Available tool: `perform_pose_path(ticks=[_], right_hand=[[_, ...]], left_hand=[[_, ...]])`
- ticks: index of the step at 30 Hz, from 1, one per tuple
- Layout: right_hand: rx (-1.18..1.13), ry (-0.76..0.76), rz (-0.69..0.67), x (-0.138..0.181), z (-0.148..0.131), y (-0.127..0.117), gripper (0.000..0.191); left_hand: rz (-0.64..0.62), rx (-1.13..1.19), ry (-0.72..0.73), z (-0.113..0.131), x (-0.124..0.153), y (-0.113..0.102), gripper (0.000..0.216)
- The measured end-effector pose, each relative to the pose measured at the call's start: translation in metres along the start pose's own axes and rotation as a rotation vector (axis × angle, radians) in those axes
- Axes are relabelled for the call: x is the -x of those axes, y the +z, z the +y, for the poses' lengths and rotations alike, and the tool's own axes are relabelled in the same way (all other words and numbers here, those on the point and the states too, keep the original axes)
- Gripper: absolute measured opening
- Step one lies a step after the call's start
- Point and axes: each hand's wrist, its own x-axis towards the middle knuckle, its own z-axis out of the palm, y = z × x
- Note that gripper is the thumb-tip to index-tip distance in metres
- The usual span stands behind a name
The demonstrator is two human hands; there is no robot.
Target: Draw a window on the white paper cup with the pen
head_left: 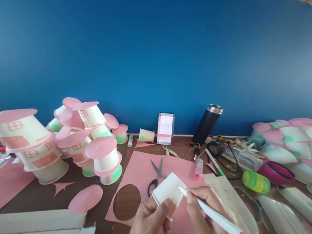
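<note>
your left hand [151, 216] pinches the paper cup [168, 193]; right hand [208, 215] clamps the pen [213, 217]; risk: thin wall may buckle under tip pressure.

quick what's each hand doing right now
Left hand: closed on a white paper cup.
Right hand: closed on a white pen, tip at the cup.

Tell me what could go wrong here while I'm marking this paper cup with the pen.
1. The paper cup is held in mid-air by the left hand alone, so the pen in the right hand could dent it or skid.
2. The open scissors lie right behind the cup, near the fingers.
3. The stacked cup houses lean; a table bump might topple them.
</note>
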Motion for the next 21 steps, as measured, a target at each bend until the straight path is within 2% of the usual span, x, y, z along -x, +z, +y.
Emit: perform_pose_path(ticks=[21], right_hand=[[0.014,-0.022,-0.007,-0.0009,-0.0005,-0.0003,0.017]], left_hand=[[0.026,0.007,0.006,-0.0038,-0.0004,-0.0007,0.063]])
